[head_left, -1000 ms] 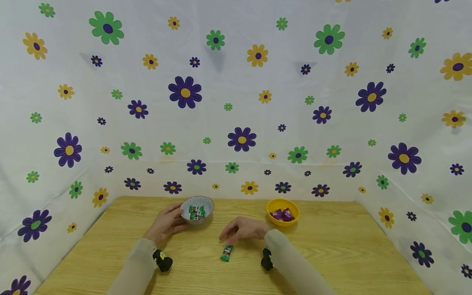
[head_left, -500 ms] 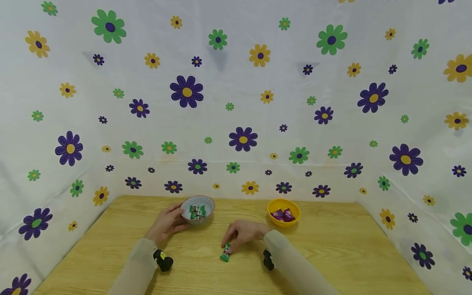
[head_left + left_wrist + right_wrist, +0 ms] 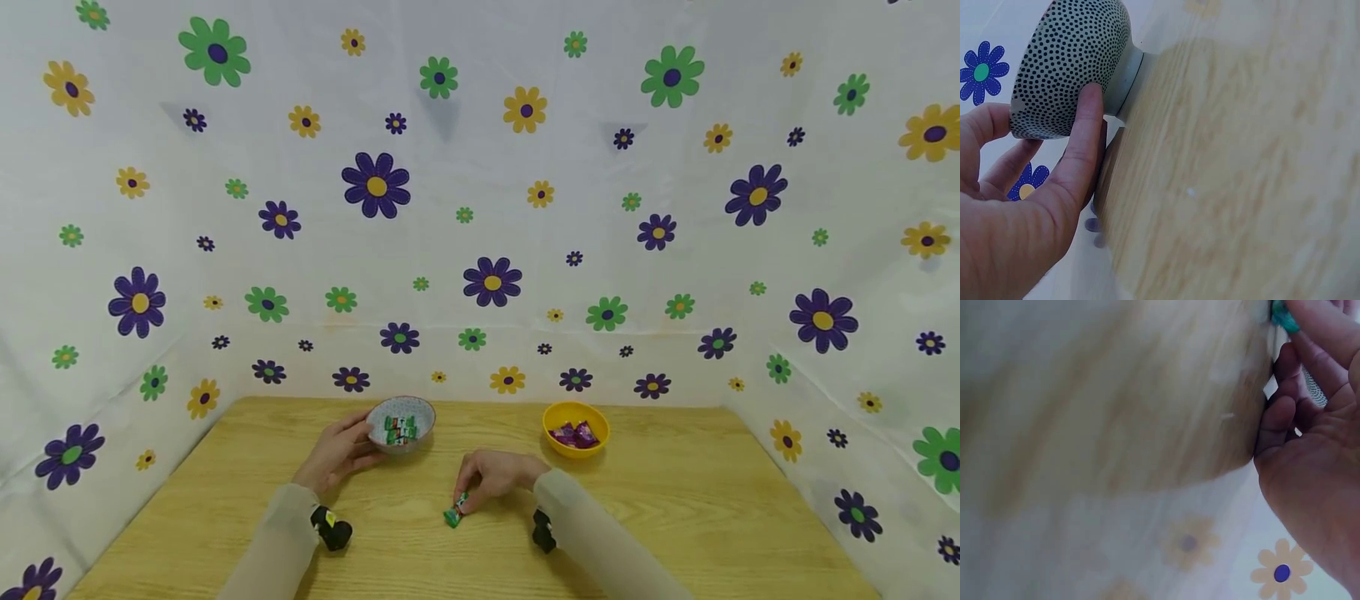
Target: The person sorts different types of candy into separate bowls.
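Observation:
A speckled bowl (image 3: 401, 425) with a reddish rim stands at the back left, several green-wrapped candies (image 3: 400, 431) inside it. My left hand (image 3: 335, 454) holds its left side. In the left wrist view the thumb lies on the dotted outer wall (image 3: 1072, 62) and other fingers touch near the rim. At the middle of the table my right hand (image 3: 497, 477) pinches another green-wrapped candy (image 3: 453, 517) between thumb and fingers. Only a green end of that candy (image 3: 1285, 317) shows in the right wrist view; the rest is hidden.
A yellow bowl (image 3: 576, 450) with several purple-wrapped candies (image 3: 574, 434) stands at the back right, behind my right wrist. The wooden table (image 3: 675, 500) ends against a white flowered cloth (image 3: 480, 233) at the back and sides.
My right hand has come down onto the loose green-wrapped candy and now pinches it; the candy has turned slightly and shifted a little to the left. My left hand stays at the speckled bowl.

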{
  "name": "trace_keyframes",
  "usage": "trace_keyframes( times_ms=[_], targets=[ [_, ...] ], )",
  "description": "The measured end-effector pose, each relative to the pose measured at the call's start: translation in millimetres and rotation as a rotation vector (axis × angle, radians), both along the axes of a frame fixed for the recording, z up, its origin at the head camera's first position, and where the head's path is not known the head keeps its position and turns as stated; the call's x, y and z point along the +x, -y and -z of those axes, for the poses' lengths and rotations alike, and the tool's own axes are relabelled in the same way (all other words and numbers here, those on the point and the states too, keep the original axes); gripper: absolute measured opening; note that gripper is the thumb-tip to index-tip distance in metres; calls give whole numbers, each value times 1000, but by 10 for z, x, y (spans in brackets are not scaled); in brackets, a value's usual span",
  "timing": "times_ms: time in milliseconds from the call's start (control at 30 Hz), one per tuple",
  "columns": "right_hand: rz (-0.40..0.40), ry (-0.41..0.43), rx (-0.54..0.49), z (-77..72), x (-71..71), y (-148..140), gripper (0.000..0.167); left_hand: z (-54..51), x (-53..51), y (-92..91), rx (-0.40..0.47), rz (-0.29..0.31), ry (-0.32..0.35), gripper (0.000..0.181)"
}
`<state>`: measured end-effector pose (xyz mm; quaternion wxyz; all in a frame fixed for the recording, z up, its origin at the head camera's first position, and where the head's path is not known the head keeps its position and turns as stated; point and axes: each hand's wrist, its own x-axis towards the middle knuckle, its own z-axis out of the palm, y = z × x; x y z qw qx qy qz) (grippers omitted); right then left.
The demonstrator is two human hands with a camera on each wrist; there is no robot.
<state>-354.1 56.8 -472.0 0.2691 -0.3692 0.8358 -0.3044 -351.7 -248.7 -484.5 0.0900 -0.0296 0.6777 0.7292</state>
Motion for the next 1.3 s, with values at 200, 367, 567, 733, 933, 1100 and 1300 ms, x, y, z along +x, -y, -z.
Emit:
trace_keyframes(
  times_ms=[200, 367, 567, 733, 933, 1100, 1300],
  targets=[
    [64, 12, -31, 28, 24, -5, 6, 4, 38, -11, 0, 6, 1, 55],
    [126, 50, -93, 66, 31, 2, 5, 17, 60, -16, -4, 7, 4, 55],
    [196, 74, -200, 112, 0, 30, 6, 46, 66, 7, -13, 6, -9, 54],
    [267, 76, -260, 91, -38, 61, 7, 27, 69, 7, -6, 3, -8, 54],
    [354, 71, -330, 4, -59, 142, 11, -13, 60, 2, -13, 4, -4, 54],
    [431, 69, -429, -75, -98, 250, 19, -31, 58, -4, -14, 7, -12, 54],
    [502, 141, -532, -135, -166, 373, 23, -23, 40, -16, -11, -8, -5, 53]
  ],
)
